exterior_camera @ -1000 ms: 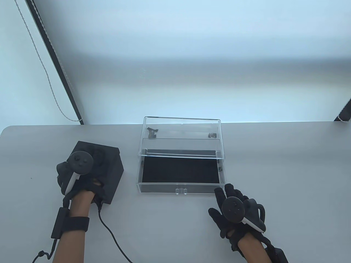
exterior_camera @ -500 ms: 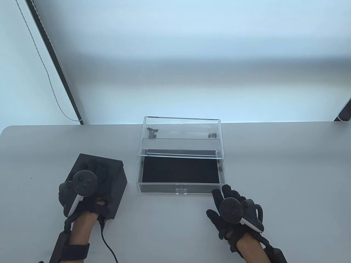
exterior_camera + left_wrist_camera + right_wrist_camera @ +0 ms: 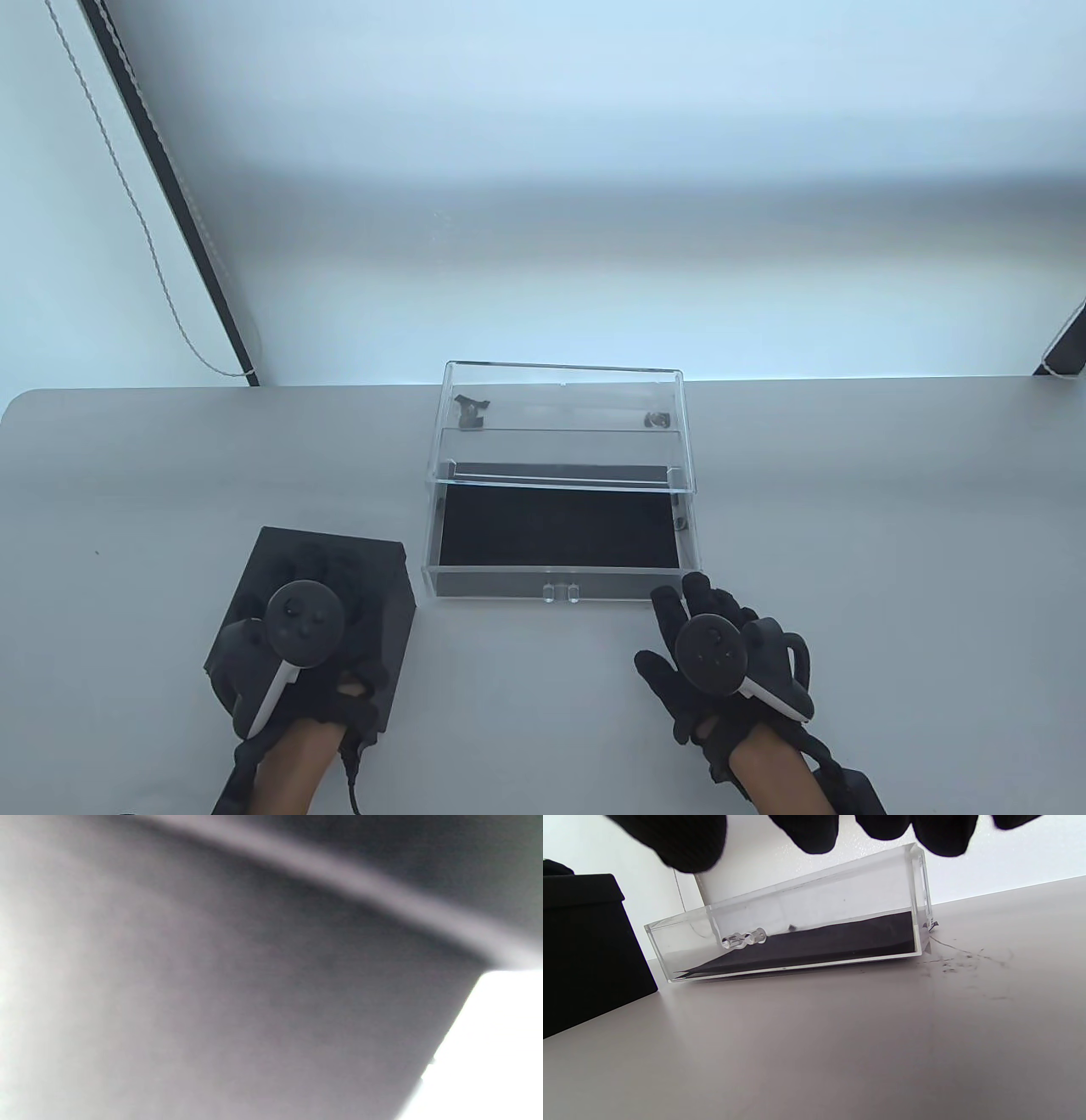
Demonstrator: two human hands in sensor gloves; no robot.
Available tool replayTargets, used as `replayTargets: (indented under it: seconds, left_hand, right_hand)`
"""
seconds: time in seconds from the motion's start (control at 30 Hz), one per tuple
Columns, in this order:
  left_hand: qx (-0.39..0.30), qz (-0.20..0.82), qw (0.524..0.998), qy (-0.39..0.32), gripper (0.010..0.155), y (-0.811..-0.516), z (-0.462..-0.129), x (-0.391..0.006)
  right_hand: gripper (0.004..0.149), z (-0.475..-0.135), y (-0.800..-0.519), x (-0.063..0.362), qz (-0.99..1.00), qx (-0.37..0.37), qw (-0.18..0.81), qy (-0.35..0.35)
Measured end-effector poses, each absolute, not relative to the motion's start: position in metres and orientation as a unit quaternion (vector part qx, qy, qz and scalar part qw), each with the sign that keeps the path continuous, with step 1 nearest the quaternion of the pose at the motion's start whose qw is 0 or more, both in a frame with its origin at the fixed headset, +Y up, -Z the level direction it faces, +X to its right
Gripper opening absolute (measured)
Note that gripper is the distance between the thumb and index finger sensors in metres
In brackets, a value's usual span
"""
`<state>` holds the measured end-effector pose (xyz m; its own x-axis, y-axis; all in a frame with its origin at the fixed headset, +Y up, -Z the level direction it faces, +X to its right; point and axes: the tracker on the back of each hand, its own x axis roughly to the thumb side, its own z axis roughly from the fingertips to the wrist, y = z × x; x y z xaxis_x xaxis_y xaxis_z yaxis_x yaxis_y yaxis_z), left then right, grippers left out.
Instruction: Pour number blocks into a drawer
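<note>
A black open-topped box (image 3: pixel 382 594) sits near the front left of the table. Dark lumpy shapes show dimly inside it (image 3: pixel 335 567). My left hand (image 3: pixel 293 679) grips the box at its near side; its fingers are hidden under the tracker. The clear acrylic drawer (image 3: pixel 509 587) with a black liner is pulled out of its clear case (image 3: pixel 564 407), just right of the box. My right hand (image 3: pixel 674 624) is empty with fingers spread, just off the drawer's front right corner. In the right wrist view the drawer (image 3: pixel 806 938) and the box (image 3: pixel 581 950) show under my fingertips (image 3: pixel 806 832).
The grey table (image 3: pixel 848 526) runs wide to the right of the drawer. A glove cable (image 3: pixel 349 777) trails off the near edge by my left wrist. The left wrist view is a blurred close-up of a dark surface. Faint scuff marks (image 3: pixel 950 963) lie beside the drawer.
My left hand has drawn the black box toward the near edge and to the right, close to the drawer's front left corner. My right hand has edged slightly left.
</note>
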<state>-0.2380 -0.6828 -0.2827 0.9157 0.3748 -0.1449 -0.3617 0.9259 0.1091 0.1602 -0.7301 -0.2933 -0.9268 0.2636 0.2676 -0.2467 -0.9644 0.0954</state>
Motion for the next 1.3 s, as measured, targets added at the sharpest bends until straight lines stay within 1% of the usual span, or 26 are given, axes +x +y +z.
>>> replayTargets:
  seconds: [0.2, 0.5, 0.77, 1.07, 1.3]
  left_hand:
    - [0.03, 0.175, 0.983, 0.055, 0.069, -0.683, -0.276, -0.198]
    - [0.023, 0.142, 0.989, 0.029, 0.071, -0.682, -0.273, -0.121]
    - [0.015, 0.15, 0.989, 0.011, 0.072, -0.681, -0.271, -0.062]
    - [0.0, 0.172, 0.985, 0.001, 0.073, -0.68, -0.27, -0.025]
    - [-0.014, 0.195, 0.981, -0.005, 0.075, -0.677, -0.27, -0.022]
  right_hand:
    - [0.079, -0.293, -0.731, 0.16, 0.982, 0.136, 0.129, 0.034]
    - [0.079, -0.293, -0.731, 0.159, 0.982, 0.136, 0.128, 0.036]
    - [0.079, -0.294, -0.731, 0.16, 0.982, 0.136, 0.13, 0.034]
    - [0.079, -0.294, -0.731, 0.16, 0.982, 0.136, 0.13, 0.035]
    - [0.079, -0.294, -0.731, 0.162, 0.98, 0.135, 0.14, 0.032]
